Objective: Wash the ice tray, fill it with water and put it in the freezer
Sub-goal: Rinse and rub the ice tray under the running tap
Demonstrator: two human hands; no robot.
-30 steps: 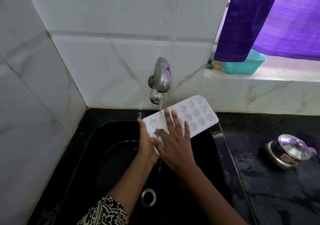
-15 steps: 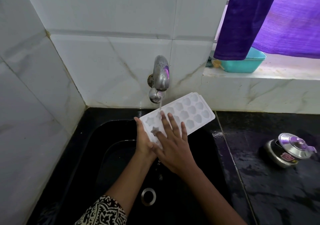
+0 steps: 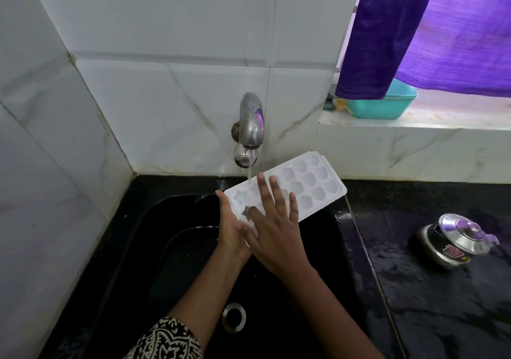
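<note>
While the steel tap (image 3: pixel 250 123) is running onto it, the left hand (image 3: pixel 231 234) is gripping the left end of the white plastic ice tray (image 3: pixel 315 187) above the black sink's (image 3: pixel 132 248) back edge | right hand (image 3: pixel 279 237) is pressing flat on the tray, fingers straight | lidded steel pot (image 3: pixel 453 243) is sitting toward the black counter's (image 3: pixel 414 309) right edge
</note>
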